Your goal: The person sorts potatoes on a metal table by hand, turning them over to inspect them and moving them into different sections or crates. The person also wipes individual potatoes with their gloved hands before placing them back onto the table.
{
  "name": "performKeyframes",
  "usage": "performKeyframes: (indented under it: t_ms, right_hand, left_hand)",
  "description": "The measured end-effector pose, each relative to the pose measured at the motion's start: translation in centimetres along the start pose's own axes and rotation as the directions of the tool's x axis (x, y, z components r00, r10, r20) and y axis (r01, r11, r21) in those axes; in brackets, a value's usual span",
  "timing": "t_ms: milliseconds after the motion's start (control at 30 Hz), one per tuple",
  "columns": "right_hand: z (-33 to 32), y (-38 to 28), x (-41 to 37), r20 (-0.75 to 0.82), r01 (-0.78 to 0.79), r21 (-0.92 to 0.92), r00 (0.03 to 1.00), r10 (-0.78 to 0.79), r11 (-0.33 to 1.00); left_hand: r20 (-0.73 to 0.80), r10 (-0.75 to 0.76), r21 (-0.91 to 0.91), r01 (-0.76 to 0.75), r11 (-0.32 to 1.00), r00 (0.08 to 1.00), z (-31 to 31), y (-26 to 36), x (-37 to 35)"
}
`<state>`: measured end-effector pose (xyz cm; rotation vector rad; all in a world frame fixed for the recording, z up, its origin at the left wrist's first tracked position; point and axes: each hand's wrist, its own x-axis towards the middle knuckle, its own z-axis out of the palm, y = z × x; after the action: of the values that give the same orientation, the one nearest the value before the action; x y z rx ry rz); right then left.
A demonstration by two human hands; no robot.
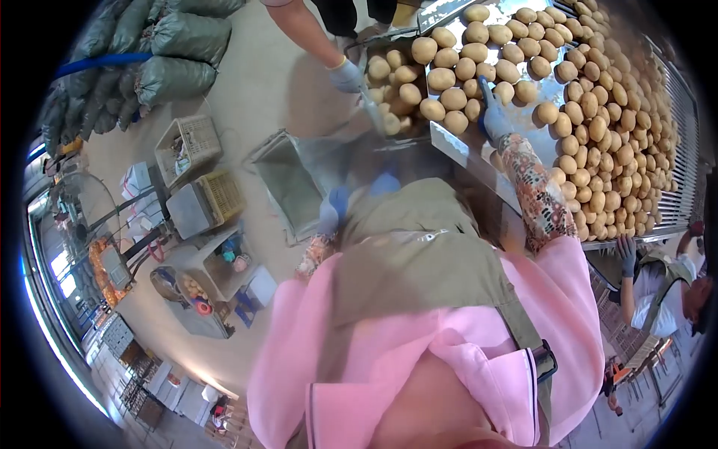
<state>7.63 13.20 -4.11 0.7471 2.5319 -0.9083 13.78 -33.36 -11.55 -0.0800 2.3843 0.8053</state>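
My right hand [494, 118], in a pale blue glove, reaches over the metal sorting table [550, 93] with its fingers stretched out among loose potatoes [453, 99]. Its fingertips are close beside several of them, and nothing is in its palm. My left hand [333, 209], in a blue glove, hangs low at my left side, right at the edge of a grey crate [288, 183]. Its fingers are blurred, and I cannot tell whether they hold the rim. A crate of potatoes [394, 82] stands against the table's end.
Another person's gloved hand [345, 76] is at the potato crate. A co-worker's glove [626, 254] rests at the table's near right edge. Full green sacks [176, 78] are piled back left. Yellowish crates [187, 150] and an open bin [228, 262] stand on the left floor.
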Motion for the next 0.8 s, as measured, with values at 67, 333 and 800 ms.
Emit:
performKeyframes:
  t_ms: [67,333,800]
  right_hand:
    - [2.0,1.4,1.0,-0.04,0.153,0.084,0.988,-0.15,0.985]
    - [4.4,0.3,-0.4,-0.143,0.167,0.287,0.981,-0.13,0.943]
    - [0.1,-8.9,1.5,-0.075,0.493,-0.137,0.859,-0.506,0.859]
  left_hand:
    - [0.078,-0.068,-0.02,0.07,0.997,0.995,-0.3,-2.2,-1.2]
    - [-0.047,0.083,0.021,-0.082,0.996,0.995,-1.6,-5.0,-6.6]
    - [0.007,-0.237,-0.018,0.237,0.971,0.972,2.4,-4.0,-16.8]
